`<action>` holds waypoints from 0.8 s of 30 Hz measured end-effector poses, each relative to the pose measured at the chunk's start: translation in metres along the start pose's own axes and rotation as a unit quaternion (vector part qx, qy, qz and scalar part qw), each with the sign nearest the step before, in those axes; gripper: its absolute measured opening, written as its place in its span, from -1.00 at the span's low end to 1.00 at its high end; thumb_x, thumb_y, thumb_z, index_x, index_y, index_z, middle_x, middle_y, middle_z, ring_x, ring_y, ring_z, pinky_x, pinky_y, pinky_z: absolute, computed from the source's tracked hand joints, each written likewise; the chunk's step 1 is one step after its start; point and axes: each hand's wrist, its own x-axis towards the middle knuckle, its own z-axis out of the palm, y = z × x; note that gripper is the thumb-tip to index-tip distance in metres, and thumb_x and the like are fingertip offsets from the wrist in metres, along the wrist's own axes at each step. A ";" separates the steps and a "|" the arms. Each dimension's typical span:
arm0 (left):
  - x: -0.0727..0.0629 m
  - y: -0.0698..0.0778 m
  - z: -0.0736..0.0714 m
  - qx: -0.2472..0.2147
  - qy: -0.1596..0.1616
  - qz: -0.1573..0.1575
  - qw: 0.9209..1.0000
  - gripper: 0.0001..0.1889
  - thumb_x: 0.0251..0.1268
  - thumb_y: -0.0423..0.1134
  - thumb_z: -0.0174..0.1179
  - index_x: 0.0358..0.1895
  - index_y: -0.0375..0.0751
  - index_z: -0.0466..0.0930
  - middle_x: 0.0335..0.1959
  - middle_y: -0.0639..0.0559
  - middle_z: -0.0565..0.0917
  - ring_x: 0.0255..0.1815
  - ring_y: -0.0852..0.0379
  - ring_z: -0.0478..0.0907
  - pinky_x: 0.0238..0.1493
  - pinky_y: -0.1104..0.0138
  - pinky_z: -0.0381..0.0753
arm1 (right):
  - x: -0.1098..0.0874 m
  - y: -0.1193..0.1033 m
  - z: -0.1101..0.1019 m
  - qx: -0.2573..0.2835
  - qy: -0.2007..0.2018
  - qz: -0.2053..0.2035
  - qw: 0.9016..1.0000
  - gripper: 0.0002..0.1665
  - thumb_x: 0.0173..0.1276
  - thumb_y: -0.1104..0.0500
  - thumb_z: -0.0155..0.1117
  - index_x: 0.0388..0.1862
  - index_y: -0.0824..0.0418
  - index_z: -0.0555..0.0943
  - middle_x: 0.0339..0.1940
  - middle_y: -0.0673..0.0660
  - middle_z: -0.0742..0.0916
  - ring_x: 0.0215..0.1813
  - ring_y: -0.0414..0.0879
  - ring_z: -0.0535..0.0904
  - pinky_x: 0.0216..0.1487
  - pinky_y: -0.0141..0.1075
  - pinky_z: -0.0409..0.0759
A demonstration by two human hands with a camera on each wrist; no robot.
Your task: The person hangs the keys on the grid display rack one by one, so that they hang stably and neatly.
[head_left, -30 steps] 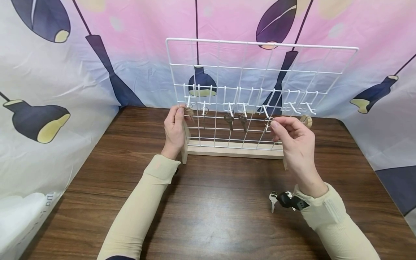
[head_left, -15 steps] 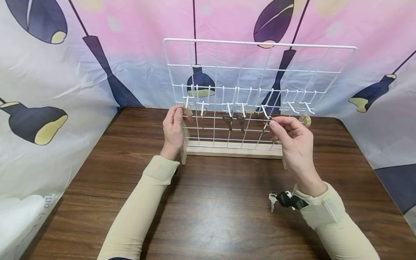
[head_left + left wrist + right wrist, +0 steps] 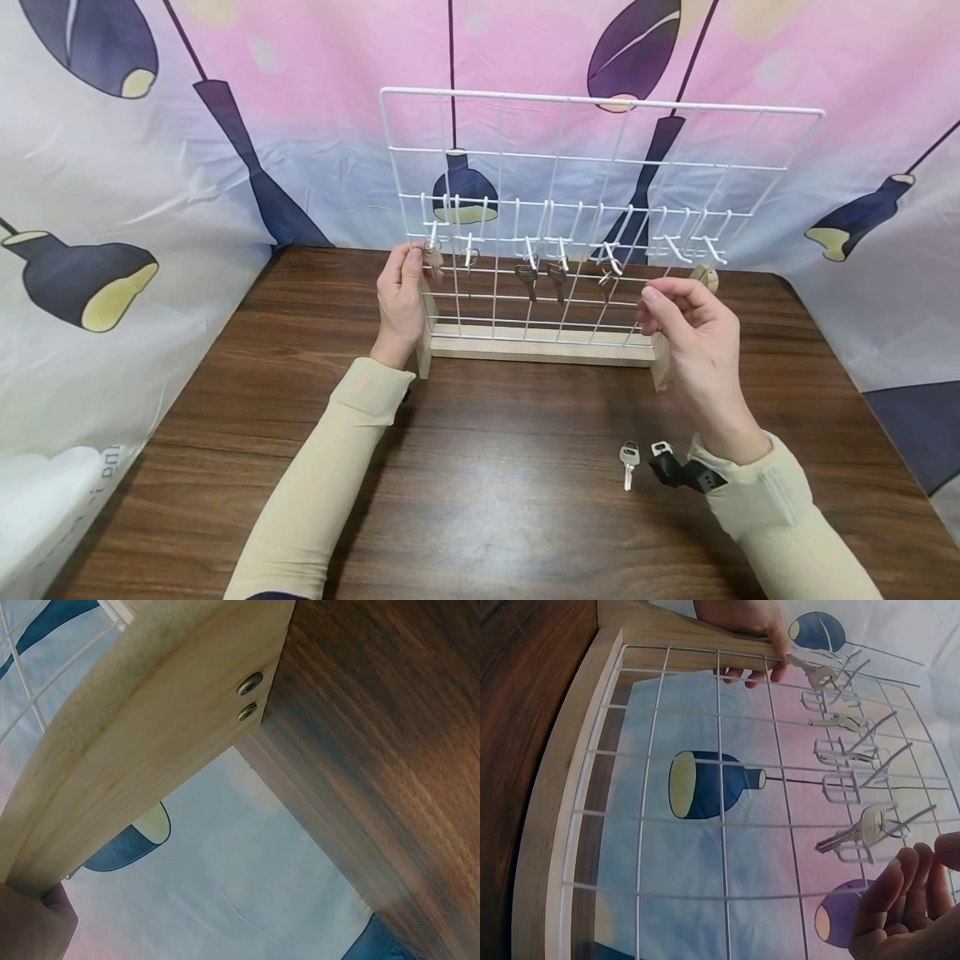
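Observation:
My left hand (image 3: 401, 296) grips the left wooden side post (image 3: 150, 727) of a white wire grid rack (image 3: 543, 350). To the right, my right hand (image 3: 696, 346) hovers in front of the grid with its fingers loosely bent and nothing between them. Just left of those fingertips a key (image 3: 871, 823) hangs by its ring from a white hook (image 3: 612, 260). Further left, several more keys (image 3: 528, 279) hang on hooks, the leftmost key (image 3: 432, 257) right beside my left thumb. Two hooks (image 3: 711, 248) at the right end carry no key.
Two loose keys lie on the brown wooden table (image 3: 480, 500): one key (image 3: 628, 464) in plain sight, the other key (image 3: 662, 449) partly covered by the black wrist strap (image 3: 678, 473). A patterned cloth (image 3: 300, 108) hangs behind and at both sides.
My right hand has let go of the key ring and drawn back to the right and slightly down. The key now hangs on its hook. My left hand stays on the post.

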 end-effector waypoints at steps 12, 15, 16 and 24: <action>0.000 0.001 0.001 -0.005 -0.001 -0.002 1.000 -0.71 0.57 -0.36 -0.22 -0.11 -0.54 0.46 -0.33 0.00 0.62 -0.41 0.08 0.53 -0.30 0.20 0.56 | -0.007 0.002 -0.040 -0.387 -0.295 0.079 0.870 -0.81 0.40 0.08 0.28 -0.08 0.12 0.62 -0.32 0.03 0.67 -0.33 -0.12 0.56 -0.36 -0.35 0.56; 0.000 0.004 0.002 -0.005 0.000 -0.010 1.000 -0.72 0.55 -0.44 -0.25 -0.10 -0.63 0.43 -0.32 0.05 0.61 -0.41 0.11 0.53 -0.29 0.24 0.57 | -0.012 0.010 -0.046 -0.445 -0.349 0.087 0.820 -0.76 0.37 0.00 0.30 -0.11 0.11 0.60 -0.34 -0.03 0.65 -0.28 -0.16 0.56 -0.26 -0.34 0.56; 0.000 0.006 0.003 -0.005 0.000 -0.011 1.000 -0.72 0.54 -0.46 -0.26 -0.10 -0.65 0.42 -0.32 0.05 0.61 -0.40 0.13 0.53 -0.28 0.27 0.57 | -0.013 0.013 -0.048 -0.459 -0.361 0.087 0.807 -0.73 0.35 0.00 0.32 -0.12 0.13 0.59 -0.35 -0.05 0.65 -0.29 -0.17 0.56 -0.26 -0.33 0.57; 0.002 0.032 0.009 -0.005 -0.006 -0.008 1.000 -0.74 0.51 -0.52 -0.29 -0.15 -0.74 0.35 -0.38 -0.14 0.58 -0.41 0.21 0.51 -0.30 0.37 0.54 | -0.024 0.030 -0.061 -0.531 -0.412 0.096 0.734 -0.67 0.21 -0.01 0.45 -0.22 0.17 0.59 -0.40 -0.10 0.60 -0.38 -0.26 0.47 -0.33 -0.30 0.49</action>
